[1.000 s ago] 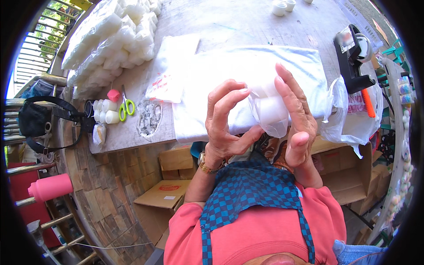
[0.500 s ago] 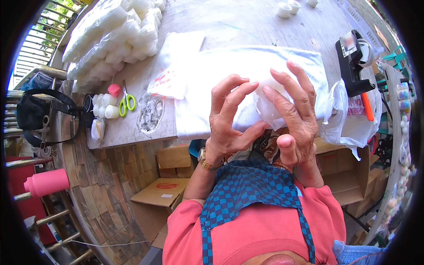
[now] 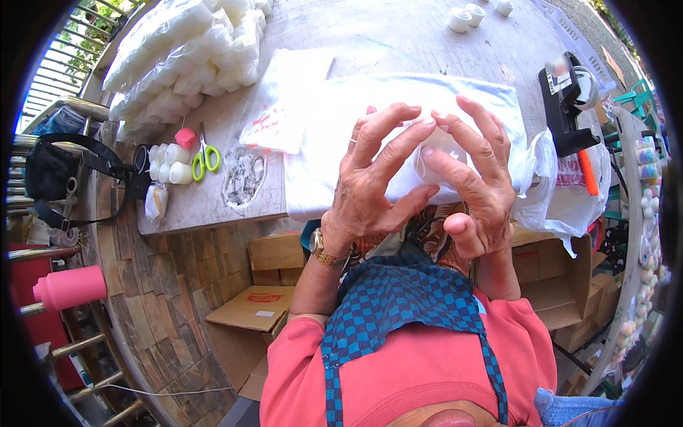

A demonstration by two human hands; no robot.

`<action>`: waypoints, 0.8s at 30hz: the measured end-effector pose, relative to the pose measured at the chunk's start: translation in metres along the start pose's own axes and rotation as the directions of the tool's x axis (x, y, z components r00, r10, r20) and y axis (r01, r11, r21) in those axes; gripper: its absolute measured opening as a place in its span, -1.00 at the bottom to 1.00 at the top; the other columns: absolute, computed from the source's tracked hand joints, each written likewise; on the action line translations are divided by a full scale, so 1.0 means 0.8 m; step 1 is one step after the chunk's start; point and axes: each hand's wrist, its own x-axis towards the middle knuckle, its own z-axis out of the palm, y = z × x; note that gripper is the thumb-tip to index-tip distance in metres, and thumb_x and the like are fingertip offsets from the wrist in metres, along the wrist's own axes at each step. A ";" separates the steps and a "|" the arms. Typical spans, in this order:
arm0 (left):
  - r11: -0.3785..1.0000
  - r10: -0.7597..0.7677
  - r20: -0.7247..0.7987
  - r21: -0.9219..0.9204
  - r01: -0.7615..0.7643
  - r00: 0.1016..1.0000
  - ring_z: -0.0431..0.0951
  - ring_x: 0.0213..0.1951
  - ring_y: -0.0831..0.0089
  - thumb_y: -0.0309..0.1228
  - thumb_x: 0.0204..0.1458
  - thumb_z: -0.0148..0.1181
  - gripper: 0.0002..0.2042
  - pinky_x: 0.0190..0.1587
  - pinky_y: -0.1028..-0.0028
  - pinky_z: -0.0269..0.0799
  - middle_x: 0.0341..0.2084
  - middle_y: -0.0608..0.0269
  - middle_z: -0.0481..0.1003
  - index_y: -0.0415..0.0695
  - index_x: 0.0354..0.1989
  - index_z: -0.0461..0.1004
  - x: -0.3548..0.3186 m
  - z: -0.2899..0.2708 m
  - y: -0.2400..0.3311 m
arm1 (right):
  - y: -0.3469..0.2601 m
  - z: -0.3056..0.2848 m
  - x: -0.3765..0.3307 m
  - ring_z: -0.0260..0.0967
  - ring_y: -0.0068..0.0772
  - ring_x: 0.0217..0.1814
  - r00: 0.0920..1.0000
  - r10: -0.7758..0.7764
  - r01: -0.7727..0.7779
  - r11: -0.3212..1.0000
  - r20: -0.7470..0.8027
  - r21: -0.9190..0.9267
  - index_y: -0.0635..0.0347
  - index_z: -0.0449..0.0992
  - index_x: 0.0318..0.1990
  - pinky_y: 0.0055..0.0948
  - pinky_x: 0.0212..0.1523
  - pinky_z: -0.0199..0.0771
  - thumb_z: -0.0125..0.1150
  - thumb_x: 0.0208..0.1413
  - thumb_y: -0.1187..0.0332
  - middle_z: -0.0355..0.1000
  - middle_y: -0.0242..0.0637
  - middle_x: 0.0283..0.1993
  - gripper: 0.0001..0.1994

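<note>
Over the white cloth (image 3: 341,135) on the table, both hands hold a whitish, translucent rounded piece (image 3: 440,148) in thin clear plastic. My left hand (image 3: 373,171) has its fingertips at the piece's left edge, with the thumb under its lower edge. Pressing its index finger against the front, my right hand (image 3: 478,171) curls its other fingers around the far right side; its thumb sticks out toward me. Fingers hide much of the piece, so its exact kind is unclear. Flat clear bags (image 3: 288,99) with red print lie left of the cloth.
Bagged white cups (image 3: 185,64) are piled at the far left. Nearer are green-handled scissors (image 3: 205,158), small white containers (image 3: 171,164) and a pink lump (image 3: 186,137). A black tape dispenser (image 3: 565,107) and a white plastic bag (image 3: 548,185) sit right. Cardboard boxes (image 3: 249,313) stand below the table.
My left hand has turned, showing more of its back, and its fingers have moved right and up over the piece's left edge. My right hand has shifted only slightly.
</note>
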 end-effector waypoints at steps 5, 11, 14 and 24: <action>0.992 0.004 0.099 0.122 -0.016 0.995 0.39 0.15 0.06 -0.30 -0.19 0.39 -0.35 0.34 -0.13 0.07 0.16 0.12 0.35 -0.02 0.21 0.41 0.012 -0.011 0.009 | -0.002 -0.003 -0.001 0.06 0.25 0.44 1.000 -0.002 0.002 0.999 0.009 0.048 0.13 0.48 0.00 0.25 0.36 -0.17 -0.13 0.22 -0.27 0.32 0.03 0.27 -0.38; 0.973 0.030 0.130 0.224 -0.059 0.991 0.43 0.14 0.13 -0.33 -0.30 0.39 -0.36 0.35 -0.13 0.06 0.10 0.14 0.39 0.01 0.13 0.49 0.020 -0.012 0.015 | 0.000 0.010 -0.012 0.00 0.29 0.48 0.983 0.101 -0.030 0.910 -0.151 0.413 0.13 0.21 -0.05 0.21 0.42 -0.22 0.08 0.14 0.22 0.27 0.22 0.29 -0.68; 0.970 0.035 0.130 0.234 -0.065 0.991 0.44 0.15 0.15 -0.32 -0.30 0.38 -0.37 0.35 -0.13 0.06 0.10 0.15 0.40 0.01 0.12 0.50 0.021 -0.010 0.016 | -0.004 0.007 -0.012 -0.04 0.29 0.49 0.980 0.159 -0.085 0.881 -0.122 0.466 0.07 0.22 -0.06 0.15 0.44 -0.20 0.05 0.06 0.37 0.24 0.28 0.31 -0.72; 0.962 0.025 0.130 0.268 -0.059 0.991 0.44 0.17 0.15 -0.30 -0.28 0.35 -0.38 0.37 -0.14 0.01 0.14 0.15 0.39 0.04 0.13 0.51 0.020 -0.007 0.017 | -0.007 0.005 -0.013 0.03 0.20 0.48 0.961 0.194 -0.086 0.886 -0.196 0.456 0.09 0.61 -0.20 0.09 0.30 0.22 0.27 -0.10 0.54 0.16 0.19 0.38 -0.75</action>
